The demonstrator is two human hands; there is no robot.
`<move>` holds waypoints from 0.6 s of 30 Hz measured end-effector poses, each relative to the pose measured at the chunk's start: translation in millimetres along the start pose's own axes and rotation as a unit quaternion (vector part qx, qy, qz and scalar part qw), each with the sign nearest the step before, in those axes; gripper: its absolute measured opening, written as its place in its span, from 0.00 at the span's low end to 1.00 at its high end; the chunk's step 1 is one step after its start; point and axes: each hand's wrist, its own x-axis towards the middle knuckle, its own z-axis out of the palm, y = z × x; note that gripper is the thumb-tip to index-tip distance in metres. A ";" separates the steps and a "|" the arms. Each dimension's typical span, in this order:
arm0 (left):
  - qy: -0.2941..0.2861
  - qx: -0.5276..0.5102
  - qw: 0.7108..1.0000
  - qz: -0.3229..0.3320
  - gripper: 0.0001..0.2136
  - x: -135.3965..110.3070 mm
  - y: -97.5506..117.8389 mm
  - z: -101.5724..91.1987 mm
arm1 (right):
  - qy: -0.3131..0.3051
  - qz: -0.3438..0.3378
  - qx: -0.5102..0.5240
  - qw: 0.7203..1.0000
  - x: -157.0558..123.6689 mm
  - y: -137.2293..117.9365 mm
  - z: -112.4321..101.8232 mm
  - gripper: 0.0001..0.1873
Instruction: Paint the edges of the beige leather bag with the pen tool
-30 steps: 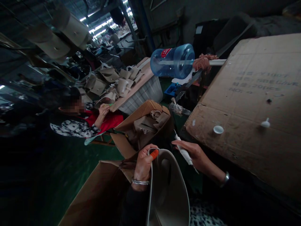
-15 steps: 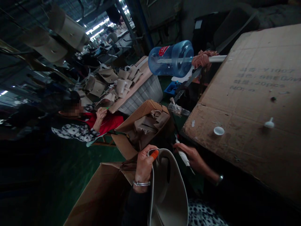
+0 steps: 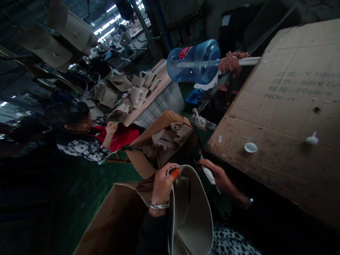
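My left hand (image 3: 162, 186) is closed on the upper rim of a beige bag (image 3: 199, 209), with an orange cover on its thumb. The bag stands open toward me, its inside and a slot in the wall showing. To the right of the rim, apart from it, my right hand (image 3: 219, 175) grips a slim tool wrapped in white (image 3: 209, 175). A thin point sticks out of the tool's lower end; its exact kind is unclear. Both wrists wear a silver bangle.
An open carton (image 3: 187, 122) holding beige bags stands ahead, another carton (image 3: 111, 212) at lower left. A cardboard-covered table (image 3: 278, 141) on the right bears a small white cup (image 3: 250, 147). A blue water bottle (image 3: 193, 62) lies beyond. A co-worker (image 3: 85, 145) sits left beside piled bags (image 3: 136, 97).
The view has shifted slightly, so the table and cup appear farther right. Both hands keep their holds, almost unmoved. The co-worker's raised hand has moved a little to the left.
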 end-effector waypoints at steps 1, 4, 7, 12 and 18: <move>0.000 -0.003 1.000 -0.001 0.06 0.4 -0.9 -0.8 | 0.001 0.000 0.000 1.000 0.4 0.7 0.5 0.16; 0.001 -0.009 1.000 -0.007 0.06 0.6 -2.4 -2.8 | 0.006 0.000 0.000 1.000 1.3 2.1 1.7 0.16; 0.000 -0.009 1.000 -0.021 0.08 0.2 -3.1 -3.8 | 0.007 0.000 0.003 1.000 1.7 2.2 2.5 0.15; 0.020 0.002 0.999 -0.032 0.11 -1.7 -4.3 -3.4 | 0.011 0.001 0.012 1.000 1.7 0.3 3.5 0.14; 0.023 0.008 1.000 -0.012 0.08 -4.1 -4.8 -3.4 | 0.007 -0.001 0.015 1.000 1.6 -1.7 3.2 0.14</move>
